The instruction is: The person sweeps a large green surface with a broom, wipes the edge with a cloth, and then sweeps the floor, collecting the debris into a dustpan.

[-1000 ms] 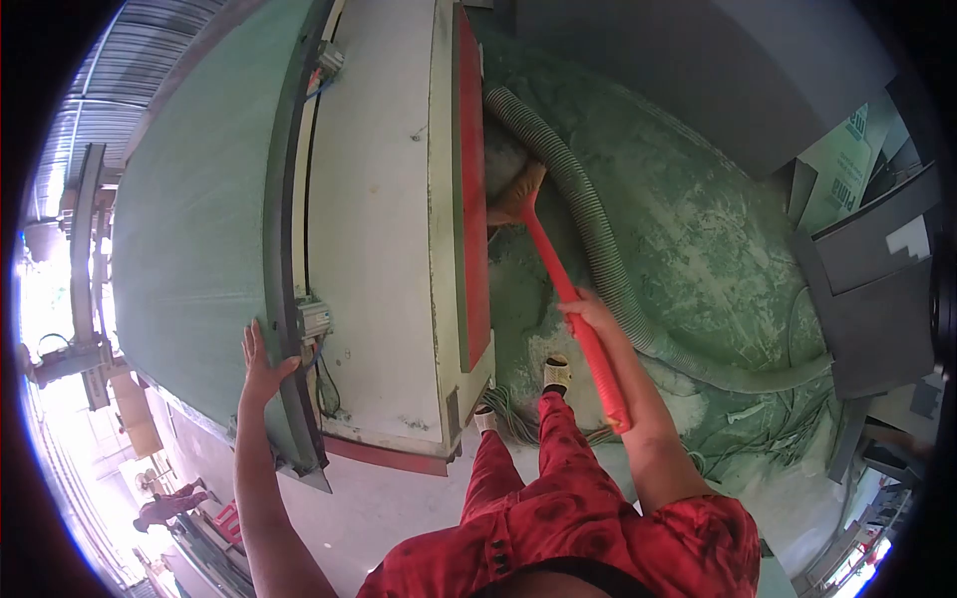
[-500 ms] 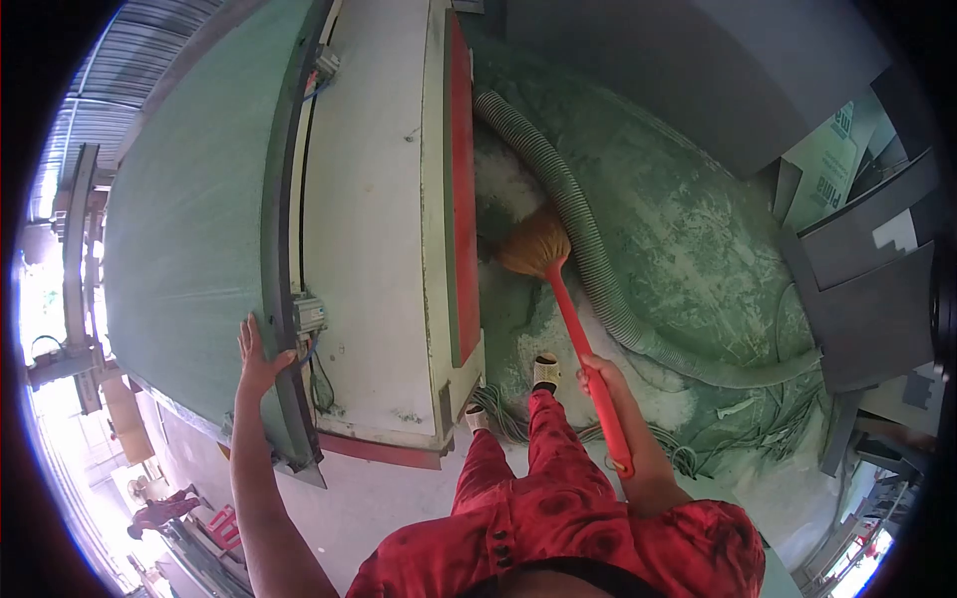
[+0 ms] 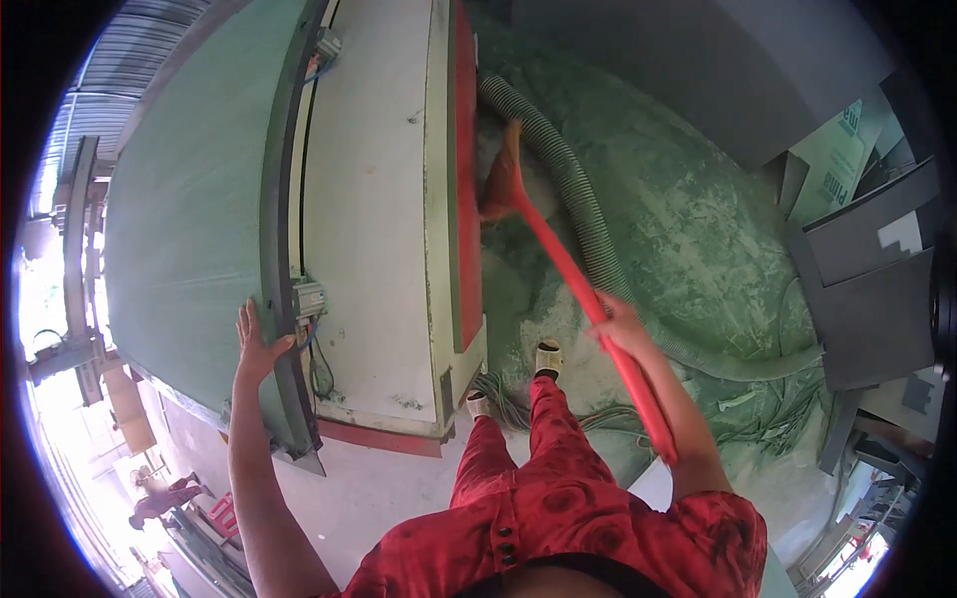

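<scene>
My right hand [image 3: 620, 327] is wrapped round the red handle of a broom [image 3: 558, 254]. The broom slants up and left, and its brown bristle head lies against the red lower edge [image 3: 466, 179] of the large machine, with part of the bristles hidden there. My left hand [image 3: 261, 344] lies flat with fingers spread on the machine's green tabletop [image 3: 189, 239], beside its dark rim. A ribbed grey hose [image 3: 573, 184] runs along the dusty floor just right of the broom.
Cables [image 3: 503, 404] lie on the floor near my feet. Dark boards [image 3: 867, 319] lean at the right, by a large grey panel [image 3: 698, 80]. A small metal fitting [image 3: 310, 298] sits on the machine's side. Far off at lower left another person [image 3: 164, 501] is near a red chair [image 3: 222, 515].
The broom has swung forward and left, its head now turned on edge against the machine's red base. My right hand moved up and slightly right with it. My left hand stays on the tabletop.
</scene>
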`<state>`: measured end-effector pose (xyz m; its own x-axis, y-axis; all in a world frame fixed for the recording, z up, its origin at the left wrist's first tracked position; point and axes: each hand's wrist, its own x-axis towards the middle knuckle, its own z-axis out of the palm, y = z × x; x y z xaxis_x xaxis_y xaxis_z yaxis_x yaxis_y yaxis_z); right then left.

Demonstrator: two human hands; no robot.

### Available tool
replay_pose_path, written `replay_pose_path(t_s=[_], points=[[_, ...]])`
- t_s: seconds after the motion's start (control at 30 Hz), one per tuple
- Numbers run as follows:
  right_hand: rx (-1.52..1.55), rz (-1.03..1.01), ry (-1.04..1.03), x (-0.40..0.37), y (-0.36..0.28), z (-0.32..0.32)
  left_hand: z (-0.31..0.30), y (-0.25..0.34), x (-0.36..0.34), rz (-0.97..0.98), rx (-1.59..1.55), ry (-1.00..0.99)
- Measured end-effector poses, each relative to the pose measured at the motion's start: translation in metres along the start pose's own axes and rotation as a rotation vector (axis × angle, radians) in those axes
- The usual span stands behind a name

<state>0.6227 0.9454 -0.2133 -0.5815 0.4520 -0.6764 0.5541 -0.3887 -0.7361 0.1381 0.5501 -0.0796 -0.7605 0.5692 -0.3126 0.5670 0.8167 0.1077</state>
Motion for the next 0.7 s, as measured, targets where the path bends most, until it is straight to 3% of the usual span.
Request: replay_pose_path(t_s=[0.1, 0.2, 0.27, 0.37, 0.53, 0.7], points=[[-0.009, -0.095, 0.021, 0.064, -0.015, 0.018, -0.001, 0.005, -0.002, -0.025, -0.015, -0.024], [0.056, -0.053, 0.029, 0.121, -0.025, 0.044, -0.002, 0.004, -0.002, -0.024, -0.018, -0.024], [0.288, 0.02, -0.021, 0.161, -0.01, 0.062, -0.002, 0.004, 0.0, -0.014, -0.008, -0.022], [0.252, 0.101, -0.098, 0.178, 0.021, 0.083, -0.002, 0.004, 0.0, -0.02, -0.047, -0.034], [0.148, 0.291, -0.116, 0.109, 0.06, 0.1, -0.004, 0.01, -0.002, -0.044, -0.054, -0.036], [0.236, 0.392, -0.117, 0.015, 0.101, 0.075, -0.002, 0.006, -0.001, -0.035, -0.041, -0.019]])
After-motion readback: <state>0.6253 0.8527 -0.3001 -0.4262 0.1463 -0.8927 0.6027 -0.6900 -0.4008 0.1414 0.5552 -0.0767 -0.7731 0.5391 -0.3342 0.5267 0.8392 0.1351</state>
